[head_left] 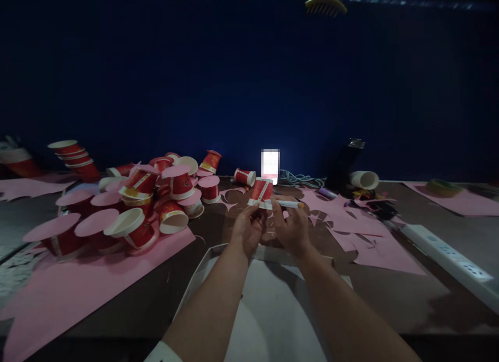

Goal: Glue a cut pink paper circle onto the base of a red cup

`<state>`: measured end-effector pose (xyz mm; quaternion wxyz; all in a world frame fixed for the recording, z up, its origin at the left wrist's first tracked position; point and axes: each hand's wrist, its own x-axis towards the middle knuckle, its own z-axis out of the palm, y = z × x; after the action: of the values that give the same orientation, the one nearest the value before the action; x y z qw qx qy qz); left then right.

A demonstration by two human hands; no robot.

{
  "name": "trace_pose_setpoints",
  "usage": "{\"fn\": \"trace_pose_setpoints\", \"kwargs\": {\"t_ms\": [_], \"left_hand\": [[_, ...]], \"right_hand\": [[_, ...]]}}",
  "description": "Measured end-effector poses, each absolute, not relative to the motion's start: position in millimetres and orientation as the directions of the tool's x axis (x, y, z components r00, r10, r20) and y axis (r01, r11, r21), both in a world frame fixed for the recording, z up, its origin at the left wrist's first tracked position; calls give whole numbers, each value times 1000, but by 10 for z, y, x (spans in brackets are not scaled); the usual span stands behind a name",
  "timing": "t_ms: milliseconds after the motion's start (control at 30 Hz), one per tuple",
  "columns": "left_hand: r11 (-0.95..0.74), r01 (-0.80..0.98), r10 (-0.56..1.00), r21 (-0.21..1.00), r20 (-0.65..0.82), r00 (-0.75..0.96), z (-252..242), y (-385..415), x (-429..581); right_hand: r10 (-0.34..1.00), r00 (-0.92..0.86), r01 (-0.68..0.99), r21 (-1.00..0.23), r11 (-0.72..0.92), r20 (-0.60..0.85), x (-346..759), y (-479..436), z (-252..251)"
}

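Observation:
My left hand is closed at the lower edge of a red paper cup, which has a pale printed strip down its side. The cup's white rim points down toward my fingers, and it leans a little. Close beside it, my right hand pinches a white marker with an orange end pointing right. My right fingertips are right at the cup's edge; whether they touch it I cannot tell. Both hands are held above the near edge of the brown table, over a shallow white box.
Left, red cups, several with pink paper discs, crowd a pink sheet. A cup stack leans behind. Right lie cut pink scraps, a power strip, a tape roll and a dark bottle. A lit screen stands ahead.

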<state>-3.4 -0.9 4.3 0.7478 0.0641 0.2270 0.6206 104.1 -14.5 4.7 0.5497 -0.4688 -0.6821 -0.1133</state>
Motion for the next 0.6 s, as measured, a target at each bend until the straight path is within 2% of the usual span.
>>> {"fn": "trace_pose_setpoints", "kwargs": {"t_ms": [600], "left_hand": [[217, -898, 959, 384, -255, 123, 20, 9, -27]], "right_hand": [[525, 40, 772, -360, 525, 850, 1036, -152, 48]]}}
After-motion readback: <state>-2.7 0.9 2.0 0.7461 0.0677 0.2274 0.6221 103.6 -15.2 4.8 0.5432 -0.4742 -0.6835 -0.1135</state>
